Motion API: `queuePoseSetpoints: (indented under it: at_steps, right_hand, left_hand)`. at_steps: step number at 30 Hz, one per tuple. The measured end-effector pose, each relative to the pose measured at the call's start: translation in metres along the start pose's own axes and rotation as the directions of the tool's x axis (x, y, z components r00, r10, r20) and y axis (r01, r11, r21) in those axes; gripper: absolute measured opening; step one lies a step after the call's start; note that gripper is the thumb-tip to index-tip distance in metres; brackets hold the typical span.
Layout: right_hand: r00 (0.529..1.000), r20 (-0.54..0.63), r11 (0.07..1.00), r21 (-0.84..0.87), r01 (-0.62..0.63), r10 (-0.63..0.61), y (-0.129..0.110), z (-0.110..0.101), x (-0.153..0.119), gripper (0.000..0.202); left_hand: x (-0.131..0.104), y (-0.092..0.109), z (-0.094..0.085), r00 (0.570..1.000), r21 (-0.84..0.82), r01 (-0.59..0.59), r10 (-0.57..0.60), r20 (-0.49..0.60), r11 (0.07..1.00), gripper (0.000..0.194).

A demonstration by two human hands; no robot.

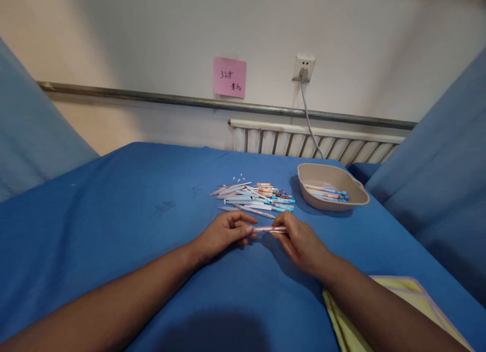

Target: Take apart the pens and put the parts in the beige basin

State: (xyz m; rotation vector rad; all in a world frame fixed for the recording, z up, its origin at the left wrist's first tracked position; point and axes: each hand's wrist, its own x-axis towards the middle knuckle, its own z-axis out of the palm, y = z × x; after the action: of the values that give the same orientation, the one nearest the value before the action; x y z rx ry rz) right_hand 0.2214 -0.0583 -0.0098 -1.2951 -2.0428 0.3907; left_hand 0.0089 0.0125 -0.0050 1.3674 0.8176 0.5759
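Between my two hands, just above the blue cloth, is a slim pen barrel [261,229], pale with reddish marks. My left hand [228,232] pinches its left end between thumb and fingers. Around its right end my right hand [299,240] is closed, with a thin white piece also showing at those fingers. Right beyond the hands lies a loose pile of pen parts [250,197]: white and grey tubes, light-blue-tipped barrels, orange printed pieces and small brown bits. Several tiny white tips [238,178] are scattered behind the pile.
A beige basin [322,205] holding several pens [326,193] stands right of the pile. A yellow cloth [402,291] lies under my right forearm. Behind the blue-covered table [159,180] are a radiator [288,139], a metal rail [170,100] and a plugged-in cable [309,121]. Blue curtains hang on both sides.
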Motion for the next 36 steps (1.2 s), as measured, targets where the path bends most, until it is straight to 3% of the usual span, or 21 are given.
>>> queuePoseSetpoints:
  at_steps: [5, 10, 12, 17, 24, 30, 36]
  right_hand:
    - [0.999, 0.039, 0.996, -0.087, -0.005, 0.008, 0.007, 0.0, 0.0, 0.023]
    - [0.996, -0.01, 0.994, 0.076, -0.085, 0.086, 0.003, 0.001, 0.001, 0.019]
    - [0.999, -0.03, 0.996, 0.083, -0.039, 0.042, 0.0, 0.001, 0.0, 0.024]
    - [0.997, -0.015, 0.997, 0.005, 0.079, -0.079, 0.001, 0.0, 0.0, 0.01]
    - [0.993, 0.016, 0.977, 0.178, -0.12, 0.119, 0.003, 0.003, 0.002, 0.019]
    - [0.965, 0.046, 0.836, 0.489, -0.248, 0.259, 0.005, 0.01, 0.008, 0.025]
    - [0.968, 0.1, 0.589, 0.778, -0.22, 0.23, 0.006, 0.009, 0.012, 0.048]
  left_hand:
    - [-0.003, 0.0, 0.001, 0.999, 0.011, -0.002, 0.001, 0.049, 1.0, 0.035]
    - [-0.003, 0.001, 0.002, 1.0, 0.006, -0.012, 0.012, 0.014, 1.0, 0.037]
    - [-0.002, 0.002, 0.0, 1.0, -0.015, 0.001, -0.001, -0.007, 1.0, 0.038]
    - [-0.002, 0.003, -0.002, 1.0, -0.01, 0.003, -0.003, 0.023, 1.0, 0.04]
    - [-0.002, 0.0, 0.0, 1.0, 0.022, -0.022, 0.022, 0.022, 1.0, 0.036]
    - [-0.002, 0.003, -0.001, 0.995, 0.243, -0.077, 0.06, 0.077, 0.967, 0.029]
    - [-0.006, 0.006, 0.005, 0.974, 0.412, -0.18, 0.104, 0.201, 0.893, 0.024]
